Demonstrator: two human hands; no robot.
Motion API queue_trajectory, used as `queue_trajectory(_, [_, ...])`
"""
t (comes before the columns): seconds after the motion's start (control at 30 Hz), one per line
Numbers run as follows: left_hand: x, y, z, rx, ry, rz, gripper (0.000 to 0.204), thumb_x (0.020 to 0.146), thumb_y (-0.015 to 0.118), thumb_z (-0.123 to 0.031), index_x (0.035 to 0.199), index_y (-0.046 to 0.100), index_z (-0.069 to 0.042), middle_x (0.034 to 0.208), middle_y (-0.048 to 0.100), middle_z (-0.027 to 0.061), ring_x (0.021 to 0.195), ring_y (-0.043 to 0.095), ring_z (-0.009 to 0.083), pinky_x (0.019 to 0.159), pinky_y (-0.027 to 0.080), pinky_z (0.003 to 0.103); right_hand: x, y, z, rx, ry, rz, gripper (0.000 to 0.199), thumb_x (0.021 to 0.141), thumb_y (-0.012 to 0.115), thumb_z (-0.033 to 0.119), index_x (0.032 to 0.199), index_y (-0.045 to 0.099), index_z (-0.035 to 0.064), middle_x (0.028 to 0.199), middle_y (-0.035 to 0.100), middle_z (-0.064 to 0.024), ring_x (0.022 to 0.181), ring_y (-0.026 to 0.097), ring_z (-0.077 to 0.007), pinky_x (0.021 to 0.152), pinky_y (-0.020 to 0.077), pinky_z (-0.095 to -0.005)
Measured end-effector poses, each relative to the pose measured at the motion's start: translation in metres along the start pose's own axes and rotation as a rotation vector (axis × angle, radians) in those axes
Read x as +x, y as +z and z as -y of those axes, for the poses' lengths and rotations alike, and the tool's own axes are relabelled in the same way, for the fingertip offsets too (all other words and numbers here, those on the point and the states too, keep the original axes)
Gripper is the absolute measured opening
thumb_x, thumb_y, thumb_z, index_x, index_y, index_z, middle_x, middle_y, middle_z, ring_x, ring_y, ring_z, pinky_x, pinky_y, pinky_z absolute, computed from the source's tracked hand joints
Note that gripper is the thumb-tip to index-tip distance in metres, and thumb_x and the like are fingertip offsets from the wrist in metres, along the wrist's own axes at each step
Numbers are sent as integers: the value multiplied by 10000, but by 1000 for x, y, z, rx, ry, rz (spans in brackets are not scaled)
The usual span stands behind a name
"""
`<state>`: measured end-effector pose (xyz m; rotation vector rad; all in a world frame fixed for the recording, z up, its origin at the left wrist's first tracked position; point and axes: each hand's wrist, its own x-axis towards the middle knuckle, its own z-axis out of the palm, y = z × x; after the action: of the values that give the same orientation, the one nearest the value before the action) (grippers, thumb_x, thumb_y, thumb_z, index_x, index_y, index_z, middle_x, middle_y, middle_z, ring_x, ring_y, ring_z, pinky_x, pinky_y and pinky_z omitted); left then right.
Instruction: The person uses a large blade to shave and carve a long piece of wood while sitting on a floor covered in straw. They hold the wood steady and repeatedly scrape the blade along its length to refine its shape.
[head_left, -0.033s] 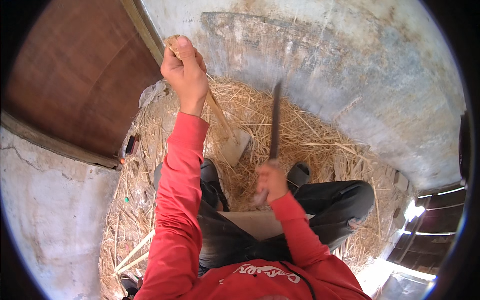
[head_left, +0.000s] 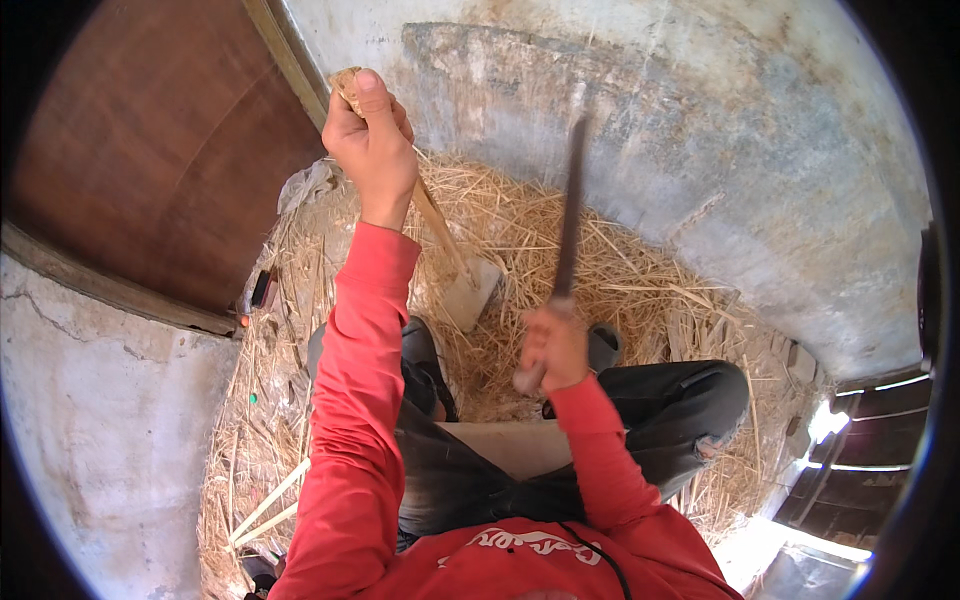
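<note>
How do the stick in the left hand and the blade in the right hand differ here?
The wooden stick is pale tan and slants down to a wide flat end resting in the straw; the long blade is dark, thin, and raised almost upright, clear of the straw. The left hand grips the stick at its top, arm stretched out; the right hand grips the blade at its lower end, near the knees. Both are long, narrow and held in closed fists.

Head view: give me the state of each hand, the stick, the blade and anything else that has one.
Left hand: raised, gripping the stick's top end.
Stick: tilted, its cut lower end down in the straw.
Right hand: closed on the blade's handle.
Blade: raised, pointing away from the person, apart from the stick.
Wooden door: cannot tell if shut.
</note>
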<state>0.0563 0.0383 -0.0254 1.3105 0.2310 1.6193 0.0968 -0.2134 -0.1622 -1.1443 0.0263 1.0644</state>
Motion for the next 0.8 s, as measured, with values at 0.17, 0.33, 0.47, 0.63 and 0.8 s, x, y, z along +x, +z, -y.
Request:
queue_trajectory(0.17, [-3, 8, 0, 42, 36, -10, 356, 1014, 580, -394, 861, 479, -89, 634, 409, -47, 482, 351, 30, 407, 262, 213, -11, 47, 23, 150, -625, 123, 212, 904, 640, 75, 779, 469, 68, 575, 461, -5, 435, 430, -117, 418, 394, -309])
queue_trajectory(0.33, [-3, 16, 4, 70, 86, -56, 332, 1020, 576, -372, 867, 485, -92, 627, 414, -48, 481, 359, 27, 402, 265, 213, 56, -94, -236, -513, 120, -146, 121, 869, 584, 102, 889, 623, -11, 736, 624, -144, 493, 568, -249, 447, 436, -364])
queue_trajectory(0.47, [-1, -2, -1, 85, 81, -79, 331, 1022, 575, -367, 867, 498, -84, 611, 427, -48, 483, 370, 23, 416, 282, 206, 47, -73, -195, -289, 250, -296, 126, 814, 626, 91, 838, 645, -31, 722, 630, -152, 475, 579, -261, 406, 426, -398])
queue_trajectory(0.63, [7, -16, -2, 123, 79, -174, 329, 1025, 569, -364, 864, 492, -88, 602, 422, -49, 485, 369, 26, 417, 276, 211, 29, 14, -9, -230, -216, -19, 140, 835, 673, 83, 857, 567, -6, 543, 520, -61, 415, 515, -173, 379, 395, -330])
queue_trajectory(0.8, [7, -22, -7, 95, 55, -163, 325, 1028, 564, -366, 858, 479, -102, 629, 422, -44, 498, 368, 30, 415, 279, 215, -16, 61, 37, 103, -624, 206, 153, 890, 649, 75, 815, 523, 32, 548, 491, -19, 421, 478, -118, 420, 403, -289])
